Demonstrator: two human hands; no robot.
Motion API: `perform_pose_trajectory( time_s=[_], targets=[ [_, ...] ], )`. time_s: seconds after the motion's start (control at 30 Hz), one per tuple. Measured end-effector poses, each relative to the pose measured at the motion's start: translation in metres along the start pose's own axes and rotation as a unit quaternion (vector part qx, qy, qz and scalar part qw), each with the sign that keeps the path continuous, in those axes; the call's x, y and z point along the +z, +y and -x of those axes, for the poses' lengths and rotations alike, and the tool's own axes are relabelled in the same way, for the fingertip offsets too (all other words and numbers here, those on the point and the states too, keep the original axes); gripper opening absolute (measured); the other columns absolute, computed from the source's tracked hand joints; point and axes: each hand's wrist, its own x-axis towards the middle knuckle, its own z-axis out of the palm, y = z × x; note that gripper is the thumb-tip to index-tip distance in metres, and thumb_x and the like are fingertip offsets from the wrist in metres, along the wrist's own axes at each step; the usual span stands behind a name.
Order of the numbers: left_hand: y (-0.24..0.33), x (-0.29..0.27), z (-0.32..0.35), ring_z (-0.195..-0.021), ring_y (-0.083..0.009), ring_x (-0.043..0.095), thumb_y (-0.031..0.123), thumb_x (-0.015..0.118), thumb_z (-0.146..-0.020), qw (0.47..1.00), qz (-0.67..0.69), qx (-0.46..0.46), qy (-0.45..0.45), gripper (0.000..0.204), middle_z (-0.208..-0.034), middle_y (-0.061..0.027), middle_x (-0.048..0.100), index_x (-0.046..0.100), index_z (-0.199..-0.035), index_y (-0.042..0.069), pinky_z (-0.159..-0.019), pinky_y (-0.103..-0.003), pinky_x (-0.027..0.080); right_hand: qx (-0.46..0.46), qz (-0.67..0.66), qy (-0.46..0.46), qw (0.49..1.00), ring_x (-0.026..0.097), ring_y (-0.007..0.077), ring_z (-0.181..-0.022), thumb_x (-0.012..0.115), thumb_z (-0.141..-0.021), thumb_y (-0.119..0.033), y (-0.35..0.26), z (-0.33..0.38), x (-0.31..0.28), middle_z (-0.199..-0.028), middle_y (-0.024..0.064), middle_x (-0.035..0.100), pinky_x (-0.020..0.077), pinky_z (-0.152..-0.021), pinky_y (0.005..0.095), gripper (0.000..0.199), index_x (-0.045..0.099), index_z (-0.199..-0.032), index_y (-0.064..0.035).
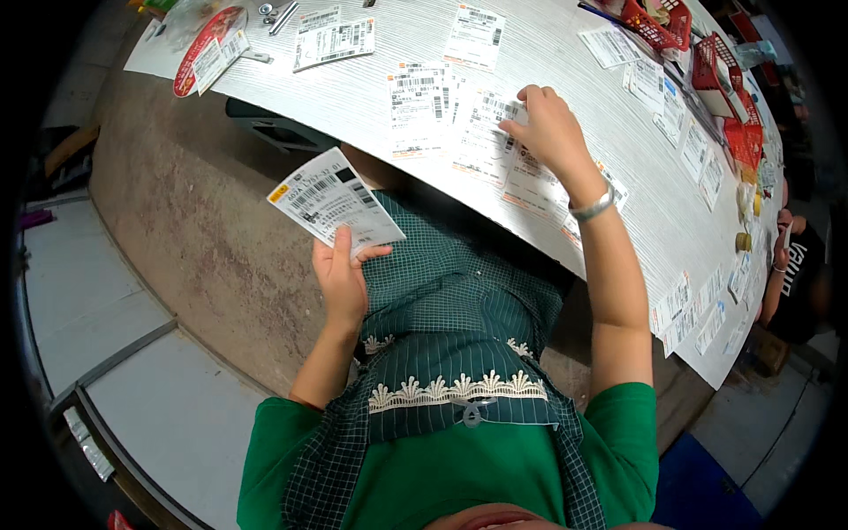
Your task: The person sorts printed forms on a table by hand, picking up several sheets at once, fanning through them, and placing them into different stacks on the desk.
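Note:
My left hand (pixel 340 281) grips a small stack of white shipping labels (pixel 336 201), thumb on top, held in front of the table's edge above my lap. The top label carries barcodes, black print and an orange corner mark. My right hand (pixel 552 132) is over the table, thumb and fingers apart, with nothing seen between them. Its fingertips are at the upper right of a printed label (pixel 484 137); whether they touch it I cannot tell. Left of that label lie overlapping labels (pixel 417 115). More labels (pixel 534 187) lie partly under my right wrist.
Labels in a pile (pixel 334 40) and a single label (pixel 475 37) lie farther back on the white table (pixel 353 102). A red oval card (pixel 196 55) is at the far left. Red baskets (pixel 658 25) line the right side, where another person (pixel 795 274) is.

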Motion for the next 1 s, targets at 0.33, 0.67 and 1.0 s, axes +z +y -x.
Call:
perform_pose_trajectory(
  time_s=[0.33,0.67,1.0],
  targets=[
    [-0.001,0.009,-0.045,-0.094,-0.024,0.061,0.01,0.04,-0.092,0.991,0.027,-0.117,-0.063,0.035,-0.113,-0.0193,0.054,0.034,-0.124,-0.004,-0.064,-0.03,0.059,-0.022,-0.026,-0.06,0.998,0.061,0.0219,-0.079,0.069,-0.073,-0.023,-0.015,-0.02,-0.006,-0.088,0.0133,0.062,0.0487,-0.069,0.0318,0.035,0.059,-0.096,0.0015],
    [-0.003,0.049,-0.055,-0.099,-0.022,0.059,0.012,0.038,-0.094,0.976,0.009,-0.145,-0.16,0.035,-0.117,-0.0174,0.051,0.031,-0.124,-0.005,-0.07,-0.03,0.058,0.014,-0.378,-0.131,0.916,0.051,0.0081,-0.057,0.065,-0.079,-0.015,-0.072,0.043,-0.008,-0.064,0.005,0.056,0.0427,-0.055,0.0226,0.017,0.059,-0.083,-0.0001],
    [-0.011,0.063,-0.037,-0.094,-0.0178,0.059,0.007,0.043,-0.091,0.921,-0.102,-0.205,-0.316,0.028,-0.108,-0.0155,0.058,0.045,-0.118,0.0,-0.075,-0.028,0.051,0.177,-0.138,0.096,0.97,0.055,0.0146,-0.057,0.064,-0.08,-0.022,0.104,-0.019,-0.022,-0.067,0.0067,0.062,0.0435,-0.055,0.0279,0.021,0.063,-0.078,-0.0011]
  ],
)
